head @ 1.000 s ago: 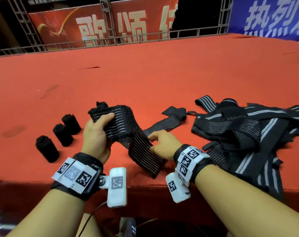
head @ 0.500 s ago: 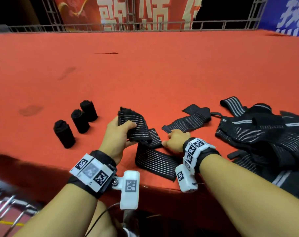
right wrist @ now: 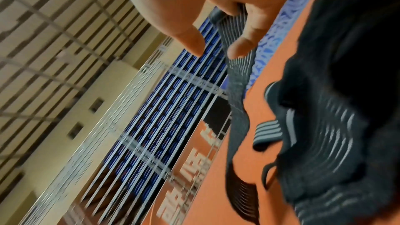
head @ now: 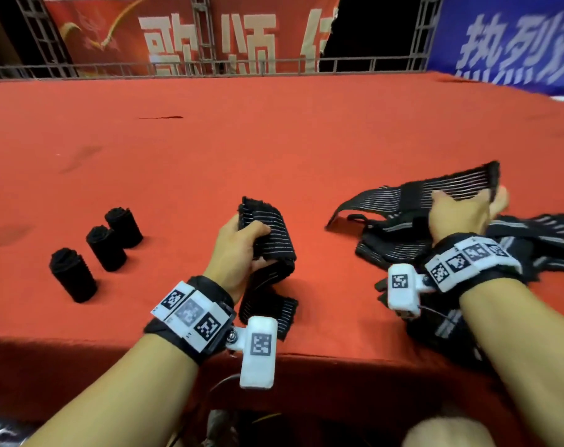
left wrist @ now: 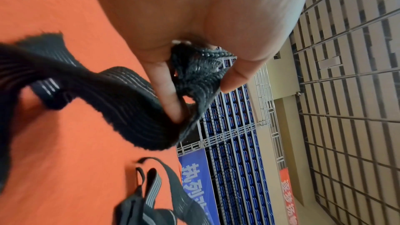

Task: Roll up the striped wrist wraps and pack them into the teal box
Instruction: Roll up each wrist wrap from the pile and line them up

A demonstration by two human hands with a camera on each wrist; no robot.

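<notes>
— Where are the wraps held?
— One striped wrap [head: 267, 240] is gripped by the left hand [head: 238, 253] near the red table's front edge [head: 145, 343]; another wrap [head: 435, 188] is pinched and lifted by the right hand [head: 461, 214].
— And around them?
— Three rolled wraps [head: 106, 250] stand left; a loose pile [head: 516, 240] crowds the right. Bare red cloth is seen behind.

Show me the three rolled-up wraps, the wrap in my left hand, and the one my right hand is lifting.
rolled wraps [head: 105, 248]: head view, side of the middle roll.
left-hand wrap [head: 274, 235]: head view, striped face beside the thumb.
right-hand wrap [head: 461, 183]: head view, striped band above the knuckles.
</notes>
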